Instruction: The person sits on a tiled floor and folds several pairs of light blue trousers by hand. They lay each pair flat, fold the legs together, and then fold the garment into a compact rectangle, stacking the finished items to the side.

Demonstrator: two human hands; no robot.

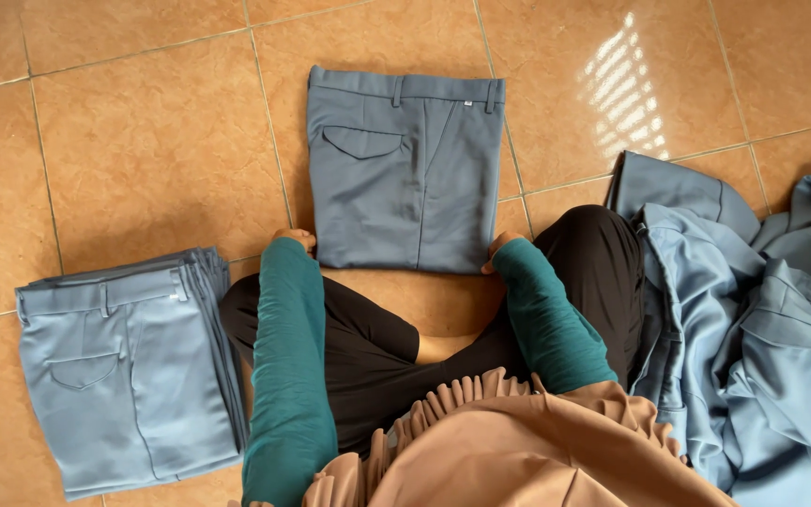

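A folded pair of grey-blue trousers (404, 169) lies flat on the tiled floor in front of me, waistband at the far end. My left hand (294, 238) rests at its near left corner and my right hand (499, 248) at its near right corner. Both hands are mostly hidden behind my teal sleeves, so the fingers barely show. I sit cross-legged in black trousers with a tan cloth over my lap.
A stack of folded light blue trousers (129, 366) sits on the floor at my left. A loose heap of unfolded blue garments (753, 329) lies at my right, against my knee. Orange-brown floor tiles (143, 141) surround everything.
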